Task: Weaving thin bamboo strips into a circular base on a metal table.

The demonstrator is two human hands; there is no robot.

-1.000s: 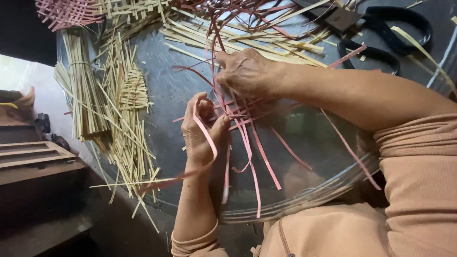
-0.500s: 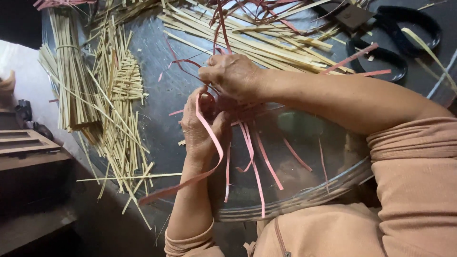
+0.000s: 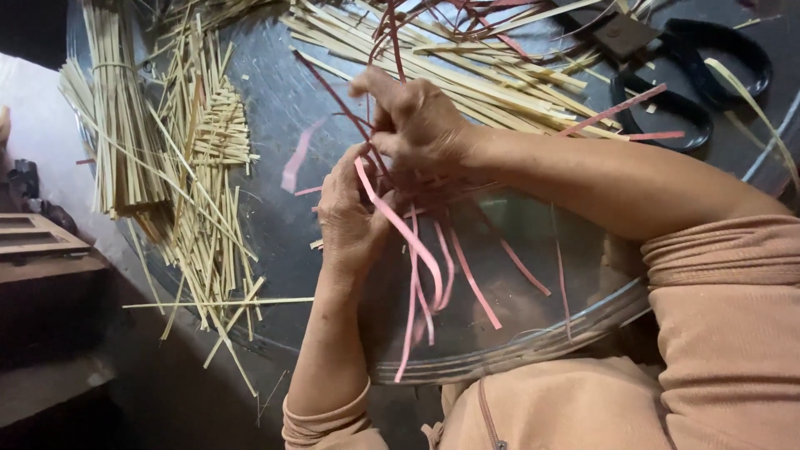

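The fingers of the left hand (image 3: 350, 218) are pinched round a flat pink strip of split cane (image 3: 398, 227), which curls over the thumb and hangs down toward the person's lap. Just above it, touching, the right hand (image 3: 417, 125) has its fingers closed on a cluster of dark red strips (image 3: 379, 50) fanning upward. Both work over a round, shiny metal tray (image 3: 283, 208). A loose heap of pale straw-coloured splints (image 3: 204, 175) lies to the left, more beyond; black-handled scissors (image 3: 692, 92) rest at the far right.
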